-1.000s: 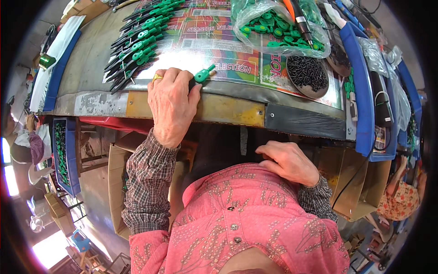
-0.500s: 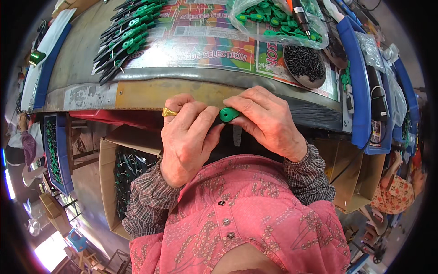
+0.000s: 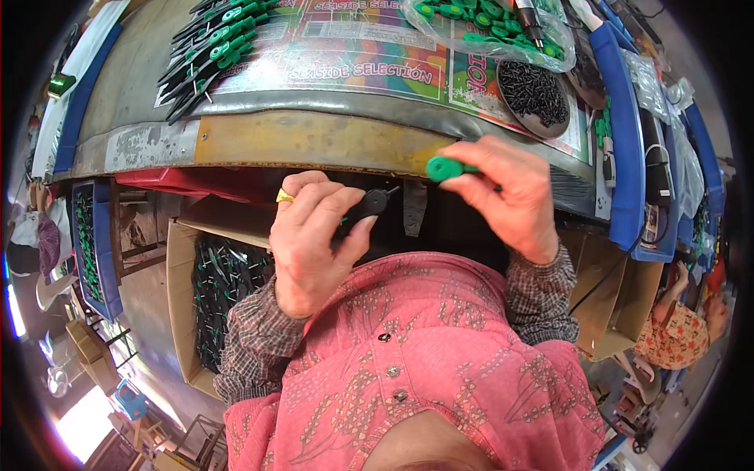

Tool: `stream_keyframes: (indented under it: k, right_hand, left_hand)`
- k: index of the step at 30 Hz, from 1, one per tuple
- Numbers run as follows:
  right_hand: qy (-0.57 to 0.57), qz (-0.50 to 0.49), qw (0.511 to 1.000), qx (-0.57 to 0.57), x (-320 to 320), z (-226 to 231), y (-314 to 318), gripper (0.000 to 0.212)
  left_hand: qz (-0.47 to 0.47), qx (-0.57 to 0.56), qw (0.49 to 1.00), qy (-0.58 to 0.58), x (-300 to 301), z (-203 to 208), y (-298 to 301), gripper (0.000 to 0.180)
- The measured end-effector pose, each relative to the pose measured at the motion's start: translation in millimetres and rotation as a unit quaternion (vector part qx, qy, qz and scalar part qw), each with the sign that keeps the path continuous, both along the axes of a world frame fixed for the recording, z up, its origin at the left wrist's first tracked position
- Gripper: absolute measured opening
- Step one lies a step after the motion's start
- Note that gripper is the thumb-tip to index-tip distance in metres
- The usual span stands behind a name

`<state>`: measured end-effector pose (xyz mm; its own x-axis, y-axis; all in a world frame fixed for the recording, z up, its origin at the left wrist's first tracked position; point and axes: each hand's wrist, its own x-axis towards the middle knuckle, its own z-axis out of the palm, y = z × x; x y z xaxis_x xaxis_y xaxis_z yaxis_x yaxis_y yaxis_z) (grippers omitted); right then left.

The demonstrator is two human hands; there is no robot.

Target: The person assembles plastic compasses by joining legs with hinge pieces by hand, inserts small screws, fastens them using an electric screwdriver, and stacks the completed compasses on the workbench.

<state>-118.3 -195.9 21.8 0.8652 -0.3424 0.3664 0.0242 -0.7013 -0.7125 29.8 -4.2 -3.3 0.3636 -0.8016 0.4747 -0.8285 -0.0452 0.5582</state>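
Note:
Just in front of the bench edge, my left hand (image 3: 308, 243) is closed around a black plastic part with a round, holed end (image 3: 376, 202). A thin pin-like tip sticks out beside that end. My right hand (image 3: 510, 192) pinches a green plastic piece with a round end (image 3: 444, 169) between thumb and fingers. The two parts are apart, the green one higher and to the right. Most of the black part lies hidden in my left fingers. At the far left of the bench lie several green-and-black pieces (image 3: 228, 51) in a row.
A clear bag of green pieces (image 3: 491, 27) and a dish of small black parts (image 3: 532, 98) sit at the bench's right. A dark pen-like tool (image 3: 528, 23) rests on the bag. Blue bins (image 3: 616, 133) stand farther right. Below, a cardboard box (image 3: 182, 290) holds black-and-green pieces.
My hands were together at the green piece; now they have separated. My right hand has moved right and slightly up with the green piece, and the black part's round end shows in my left hand.

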Motion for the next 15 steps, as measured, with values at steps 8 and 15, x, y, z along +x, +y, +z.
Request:
stream_keyframes:
  k: [8,15]
  right_hand:
    - [-0.057,-0.063,0.992,-0.089,16.8,-18.9,-0.9,0.023]
    - [-0.055,-0.075,0.987,-0.128,24.9,-19.7,-0.3,0.023]
  left_hand:
    - [-0.066,-0.014,0.688,0.722,-5.4,-16.5,14.9,0.024]
    - [-0.074,-0.073,0.592,0.799,-0.7,-26.9,14.9,0.027]
